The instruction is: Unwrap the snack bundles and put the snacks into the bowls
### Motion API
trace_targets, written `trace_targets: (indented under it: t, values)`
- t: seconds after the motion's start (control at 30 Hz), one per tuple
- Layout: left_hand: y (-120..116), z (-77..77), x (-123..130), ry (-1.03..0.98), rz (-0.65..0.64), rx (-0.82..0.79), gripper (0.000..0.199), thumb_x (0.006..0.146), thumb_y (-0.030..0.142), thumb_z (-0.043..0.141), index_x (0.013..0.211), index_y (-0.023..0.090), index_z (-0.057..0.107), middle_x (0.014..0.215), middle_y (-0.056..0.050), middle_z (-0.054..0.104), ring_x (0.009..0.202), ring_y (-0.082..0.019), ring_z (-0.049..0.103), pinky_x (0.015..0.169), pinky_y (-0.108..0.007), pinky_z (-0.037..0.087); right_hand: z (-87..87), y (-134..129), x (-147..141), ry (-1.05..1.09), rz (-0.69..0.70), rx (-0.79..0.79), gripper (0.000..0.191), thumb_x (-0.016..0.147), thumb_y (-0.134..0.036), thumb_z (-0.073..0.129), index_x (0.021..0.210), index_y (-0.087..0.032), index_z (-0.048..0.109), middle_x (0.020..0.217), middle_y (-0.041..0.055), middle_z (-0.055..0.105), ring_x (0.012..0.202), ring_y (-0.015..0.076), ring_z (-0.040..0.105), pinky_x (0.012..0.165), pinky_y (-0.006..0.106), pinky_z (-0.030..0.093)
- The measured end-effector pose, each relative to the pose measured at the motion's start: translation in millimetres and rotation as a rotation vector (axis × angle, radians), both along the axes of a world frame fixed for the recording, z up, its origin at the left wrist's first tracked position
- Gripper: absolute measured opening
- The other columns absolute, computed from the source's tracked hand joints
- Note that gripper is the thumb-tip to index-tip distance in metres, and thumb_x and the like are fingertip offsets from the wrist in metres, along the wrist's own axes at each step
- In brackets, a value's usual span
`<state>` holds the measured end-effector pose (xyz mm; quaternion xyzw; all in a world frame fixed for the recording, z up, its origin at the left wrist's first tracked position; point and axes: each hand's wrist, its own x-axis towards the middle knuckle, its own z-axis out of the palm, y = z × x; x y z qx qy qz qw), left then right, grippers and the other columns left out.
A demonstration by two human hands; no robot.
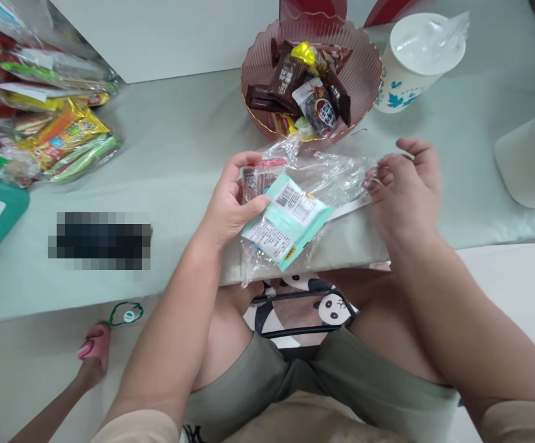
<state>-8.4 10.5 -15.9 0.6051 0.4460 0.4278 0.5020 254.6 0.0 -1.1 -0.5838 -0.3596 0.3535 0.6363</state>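
Note:
My left hand (233, 206) pinches a mint-green snack packet (290, 218), its printed back with a barcode facing up. A clear plastic bag (327, 172) surrounds or lies behind the packet; a brownish packet with a red edge (261, 175) shows through the plastic by my left fingers. On the right, my right hand (406, 191) has its fingers closed on the far side of the clear bag, pulling it out flat. Just beyond both hands stands a pink ribbed bowl (258, 120) with a gold rim, holding several wrapped snacks (290, 77).
Two white paper cups (396, 86) (521, 160) stand at the right, one with crumpled plastic inside. Bagged snacks (59, 135) fill the far left, above a green container (0, 215) and a blurred dark object (101, 240). Another person's foot in a pink slipper (96, 347) shows below.

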Motion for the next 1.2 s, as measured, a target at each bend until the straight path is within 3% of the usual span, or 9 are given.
trace_targets:
  t: [0.07,0.13,0.23,0.33,0.6,0.67,0.87,1.03,1.2]
  values:
    - [0,-6.3,6,0.027,0.057,0.068,0.057,0.083,0.053,0.079,0.129,0.032,0.052,0.112,-0.005,0.072,0.098,-0.022,0.074,0.078,-0.031,0.062,2.1,-8,-5,-0.192,-0.016,0.180,0.015,0.086,-0.027,0.061,0.100,-0.027,0.054,0.081,-0.0014,0.052,0.070,0.0155,0.057,0.067,0.034,0.050]
    - [-1,-11.3,12,0.069,0.096,0.141,0.052,0.087,0.045,0.076,0.131,0.031,0.050,0.120,-0.006,0.070,0.104,-0.022,0.073,0.084,-0.032,0.062,5.1,-17,-12,-0.443,0.124,0.301,0.011,0.090,-0.027,0.060,0.101,-0.026,0.057,0.087,0.0022,0.058,0.078,0.0187,0.060,0.073,0.037,0.052]
    - [-5,-12.9,18,0.173,0.085,0.230,0.050,0.087,0.033,0.073,0.132,0.029,0.050,0.135,-0.006,0.065,0.111,-0.021,0.070,0.092,-0.032,0.060,6.3,-28,-23,-0.751,0.445,0.354,0.016,0.091,-0.025,0.060,0.107,-0.025,0.060,0.102,0.0072,0.069,0.096,0.0245,0.066,0.084,0.042,0.054]
    - [-12,-7.7,18,0.286,0.056,0.262,0.053,0.088,0.023,0.065,0.138,0.030,0.047,0.140,-0.005,0.064,0.115,-0.020,0.069,0.097,-0.032,0.058,1.5,-30,-29,-0.902,0.624,0.319,0.021,0.091,-0.022,0.059,0.111,-0.023,0.061,0.114,0.0101,0.071,0.107,0.0267,0.068,0.092,0.044,0.056]
    - [-22,7.7,9,0.636,0.394,0.373,0.056,0.079,0.033,0.077,0.130,0.027,0.057,0.142,-0.012,0.052,0.131,-0.033,0.056,0.111,-0.050,0.051,-6.9,-27,-33,-1.041,0.728,0.193,0.022,0.092,-0.024,0.057,0.113,-0.021,0.064,0.124,0.0135,0.071,0.117,0.0288,0.067,0.101,0.046,0.054]
    - [-25,10.4,11,0.655,0.392,0.427,0.055,0.076,0.037,0.081,0.125,0.027,0.058,0.134,-0.012,0.051,0.130,-0.034,0.054,0.114,-0.053,0.048,-6.2,-29,-35,-1.067,0.723,0.198,0.027,0.092,-0.030,0.061,0.116,-0.020,0.065,0.129,0.0156,0.070,0.121,0.0313,0.066,0.103,0.048,0.053]
    - [-37,11.5,21,0.644,0.199,0.308,0.052,0.079,0.016,0.071,0.128,0.031,0.060,0.120,-0.005,0.054,0.085,-0.018,0.060,0.078,-0.035,0.056,0.3,-34,-41,-1.221,0.809,0.133,0.061,0.081,-0.044,0.072,0.136,-0.020,0.060,0.150,0.0202,0.056,0.137,0.0407,0.054,0.112,0.056,0.042]
    - [-31,12.3,5,0.480,0.310,0.263,0.048,0.075,0.003,0.061,0.115,0.030,0.066,0.107,-0.002,0.061,0.064,-0.011,0.051,0.061,-0.027,0.048,4.2,-34,-45,-1.304,0.860,0.041,0.067,0.082,-0.044,0.070,0.144,-0.023,0.054,0.158,0.0195,0.048,0.143,0.0420,0.046,0.115,0.059,0.036]
    - [-22,3.0,-38,0.392,0.538,0.112,0.044,0.068,0.001,0.061,0.103,0.027,0.064,0.099,0.001,0.061,0.055,-0.007,0.043,0.054,-0.027,0.041,4.9,-34,-49,-1.357,0.870,0.010,0.065,0.084,-0.043,0.068,0.144,-0.022,0.054,0.159,0.0215,0.047,0.142,0.0420,0.047,0.117,0.061,0.032]
